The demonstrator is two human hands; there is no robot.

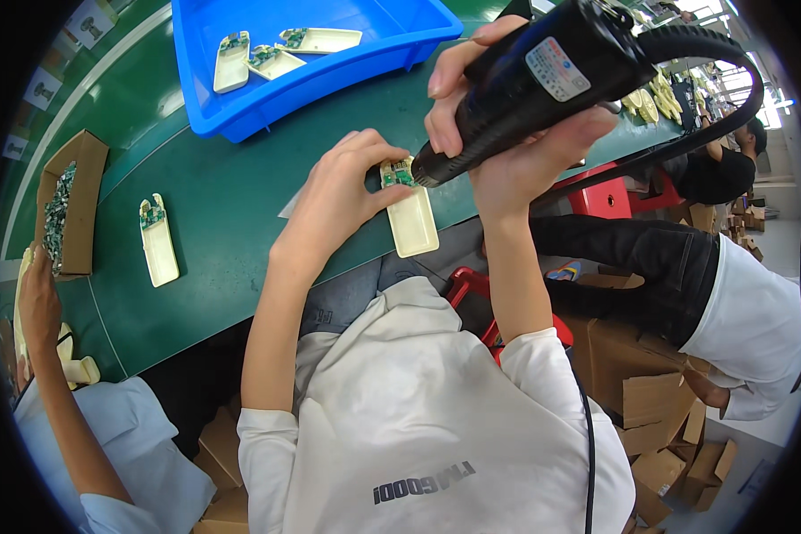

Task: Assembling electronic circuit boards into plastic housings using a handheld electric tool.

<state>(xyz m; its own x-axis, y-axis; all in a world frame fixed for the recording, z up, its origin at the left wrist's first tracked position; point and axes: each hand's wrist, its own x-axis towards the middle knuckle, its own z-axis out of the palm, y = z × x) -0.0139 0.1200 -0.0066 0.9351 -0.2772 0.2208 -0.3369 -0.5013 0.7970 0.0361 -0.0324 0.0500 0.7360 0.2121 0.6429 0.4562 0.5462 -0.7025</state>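
Note:
My left hand (334,182) pinches the upper end of a cream plastic housing (414,227) between thumb and fingers, at the near edge of the green bench. A small green circuit board (399,174) sits in that end. My right hand (516,147) is wrapped round a thick black corded electric screwdriver (525,84), tilted so its nose reaches the board; the nose hides the contact point. Left of my left hand, a similar cream housing with a board (158,240) lies on the bench. A blue bin (258,111) beyond my hands holds several more.
A cardboard box (84,205) of small parts stands at the left, with a co-worker's hand (40,298) beside it. The screwdriver's black cable (748,98) loops to the right. Another person (739,311), red stools (601,191) and cardboard boxes (654,400) are at the right.

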